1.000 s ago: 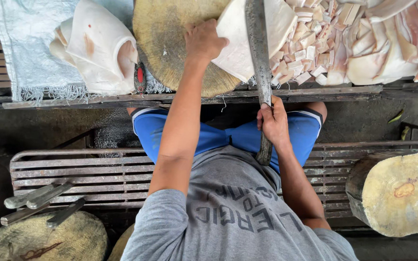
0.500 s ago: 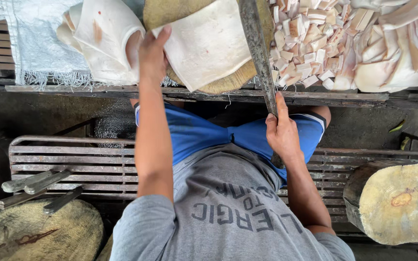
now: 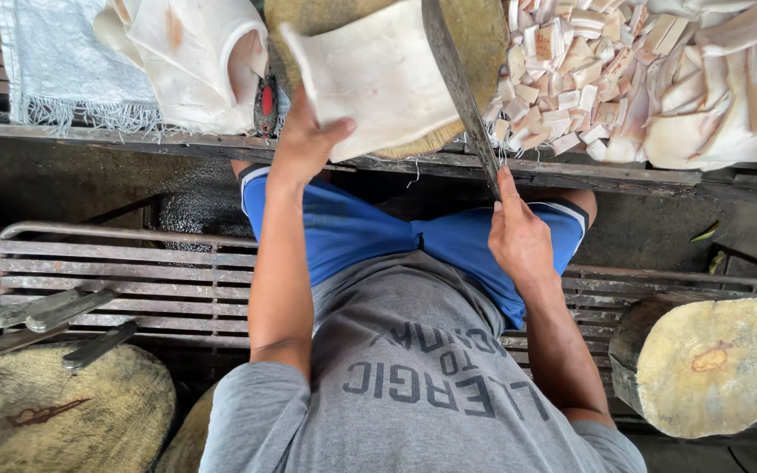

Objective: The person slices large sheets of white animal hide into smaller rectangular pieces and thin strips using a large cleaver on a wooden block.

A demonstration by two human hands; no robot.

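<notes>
A big white slab of pork fat lies on top of a round wooden chopping block. The block sits on a wooden table edge at the top of the view. The slab covers most of the block and hangs a little over the side nearest the person.

The left hand is at the near corner of the slab. The thumb is spread out to the side and presses the slab's edge. The other fingers go under the slab, so I cannot tell how much they curl.

A long knife lies across the block, just right of the slab and touching its edge. The right hand is wrapped tight around the knife's handle, below the block. The first finger points up along the handle.

Right of the block is a pile of small cut fat pieces. Further right are more big pieces of pork fat and skin. Left of the block lies another folded white slab, and past it a white woven sack.

Below the block, the person wears blue shorts and a grey shirt and sits on a metal slatted bench. A few spare knives lie on the bench's left end. Near them is a second round block. A third round block stands at the lower right.
</notes>
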